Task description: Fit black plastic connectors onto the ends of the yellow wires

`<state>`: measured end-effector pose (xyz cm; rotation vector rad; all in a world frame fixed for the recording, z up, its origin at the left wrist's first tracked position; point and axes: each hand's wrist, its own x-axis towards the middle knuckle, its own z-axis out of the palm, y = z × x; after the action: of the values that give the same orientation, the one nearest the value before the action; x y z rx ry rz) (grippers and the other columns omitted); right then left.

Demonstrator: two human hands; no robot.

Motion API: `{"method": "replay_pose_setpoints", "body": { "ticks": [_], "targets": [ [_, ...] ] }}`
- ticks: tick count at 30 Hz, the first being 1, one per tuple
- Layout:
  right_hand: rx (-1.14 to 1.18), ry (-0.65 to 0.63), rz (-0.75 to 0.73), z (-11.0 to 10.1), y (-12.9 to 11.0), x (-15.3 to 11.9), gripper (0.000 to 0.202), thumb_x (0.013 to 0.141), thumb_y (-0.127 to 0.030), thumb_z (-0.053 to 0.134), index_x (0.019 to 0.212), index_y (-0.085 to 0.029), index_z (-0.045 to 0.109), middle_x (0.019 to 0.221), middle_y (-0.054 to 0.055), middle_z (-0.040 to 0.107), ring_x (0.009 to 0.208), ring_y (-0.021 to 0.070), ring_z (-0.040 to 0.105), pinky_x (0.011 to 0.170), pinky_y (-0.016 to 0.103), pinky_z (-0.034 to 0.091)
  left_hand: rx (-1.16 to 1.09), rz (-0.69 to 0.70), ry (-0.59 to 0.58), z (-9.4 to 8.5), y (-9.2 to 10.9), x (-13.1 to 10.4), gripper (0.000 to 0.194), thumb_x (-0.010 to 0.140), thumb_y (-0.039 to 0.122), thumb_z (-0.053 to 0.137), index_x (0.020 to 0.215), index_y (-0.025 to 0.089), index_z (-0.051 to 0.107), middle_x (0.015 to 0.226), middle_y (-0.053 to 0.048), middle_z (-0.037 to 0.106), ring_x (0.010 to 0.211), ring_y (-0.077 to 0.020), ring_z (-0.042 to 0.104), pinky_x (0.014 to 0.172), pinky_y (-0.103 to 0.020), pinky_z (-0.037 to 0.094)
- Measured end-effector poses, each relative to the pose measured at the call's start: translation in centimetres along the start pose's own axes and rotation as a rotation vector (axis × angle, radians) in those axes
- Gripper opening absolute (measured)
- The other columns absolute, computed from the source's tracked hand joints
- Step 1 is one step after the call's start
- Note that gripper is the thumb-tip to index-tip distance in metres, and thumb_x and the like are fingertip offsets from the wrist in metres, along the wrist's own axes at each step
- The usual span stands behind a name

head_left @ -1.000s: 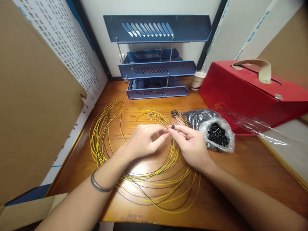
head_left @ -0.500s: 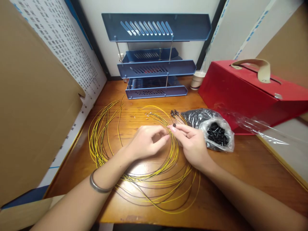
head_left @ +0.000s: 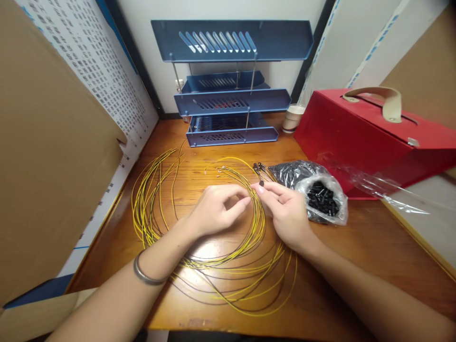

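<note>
My right hand (head_left: pixel 289 211) pinches a small black cap (head_left: pixel 261 183) between thumb and forefinger. Close by, my left hand (head_left: pixel 221 209) has its thumb and forefinger brought together on what looks like a thin yellow wire (head_left: pixel 233 158); the fingertips hide the exact grip. That wire arcs up and left from the hands. A bundle of yellow and black wires (head_left: pixel 257 228) curves beneath both hands, with bare metal tips at its upper end. Behind my right fingers lie several wire ends fitted with black caps (head_left: pixel 262 166).
A clear plastic bag (head_left: pixel 342 216) full of small black caps lies right of my right hand. Beyond it stands a red box (head_left: pixel 349 142) with a beige handle. A blue tray rack (head_left: pixel 231 137) and a paper cup (head_left: pixel 292 118) stand behind. Looped wires (head_left: pixel 140 223) spread leftward.
My right hand has shifted slightly right with the black cap. The arcing yellow wire has moved a little, its free end now lower and further left. My left hand is almost unmoved.
</note>
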<state>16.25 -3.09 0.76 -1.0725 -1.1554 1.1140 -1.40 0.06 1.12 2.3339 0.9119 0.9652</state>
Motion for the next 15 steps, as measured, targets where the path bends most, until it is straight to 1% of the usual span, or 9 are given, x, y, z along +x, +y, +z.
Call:
{"method": "replay_pose_setpoints", "body": {
  "ticks": [3, 5, 10, 15],
  "targets": [
    [-0.012, -0.043, -0.009, 0.06, 0.14, -0.13, 0.020, 0.082, -0.036, 0.074, 0.084, -0.016, 0.076, 0.074, 0.002, 0.070, 0.072, 0.0143, 0.064, 0.068, 0.025, 0.050, -0.005, 0.008, 0.040, 0.09, -0.03, -0.05, 0.016, 0.095, 0.024, 0.060, 0.092, 0.014, 0.072, 0.076, -0.001, 0.072, 0.058, -0.0080, 0.055, 0.063, -0.021, 0.043],
    [-0.013, -0.056, -0.009, 0.08, 0.19, -0.16, 0.021, 0.083, -0.037, 0.074, 0.085, -0.016, 0.077, 0.080, 0.004, 0.073, 0.073, 0.0142, 0.065, 0.070, 0.025, 0.051, -0.006, 0.030, 0.042, 0.15, -0.10, -0.13, 0.015, 0.094, 0.023, 0.060, 0.092, 0.014, 0.072, 0.078, -0.001, 0.073, 0.060, -0.0082, 0.057, 0.064, -0.021, 0.044],
    [0.013, -0.064, 0.005, 0.08, 0.13, -0.14, 0.022, 0.083, -0.038, 0.073, 0.085, -0.016, 0.077, 0.075, 0.003, 0.072, 0.067, 0.0136, 0.063, 0.074, 0.028, 0.053, -0.015, 0.066, 0.016, 0.23, -0.25, -0.21, 0.014, 0.093, 0.020, 0.061, 0.092, 0.013, 0.072, 0.078, -0.002, 0.075, 0.061, -0.0085, 0.060, 0.063, -0.021, 0.045],
    [0.020, -0.072, 0.007, 0.05, 0.17, -0.11, 0.020, 0.083, -0.036, 0.073, 0.084, -0.017, 0.077, 0.074, 0.002, 0.072, 0.067, 0.0134, 0.063, 0.072, 0.027, 0.053, -0.019, 0.070, 0.014, 0.31, -0.29, -0.13, 0.014, 0.093, 0.019, 0.060, 0.092, 0.013, 0.072, 0.078, -0.002, 0.075, 0.059, -0.0083, 0.059, 0.060, -0.021, 0.044]
  ]
}}
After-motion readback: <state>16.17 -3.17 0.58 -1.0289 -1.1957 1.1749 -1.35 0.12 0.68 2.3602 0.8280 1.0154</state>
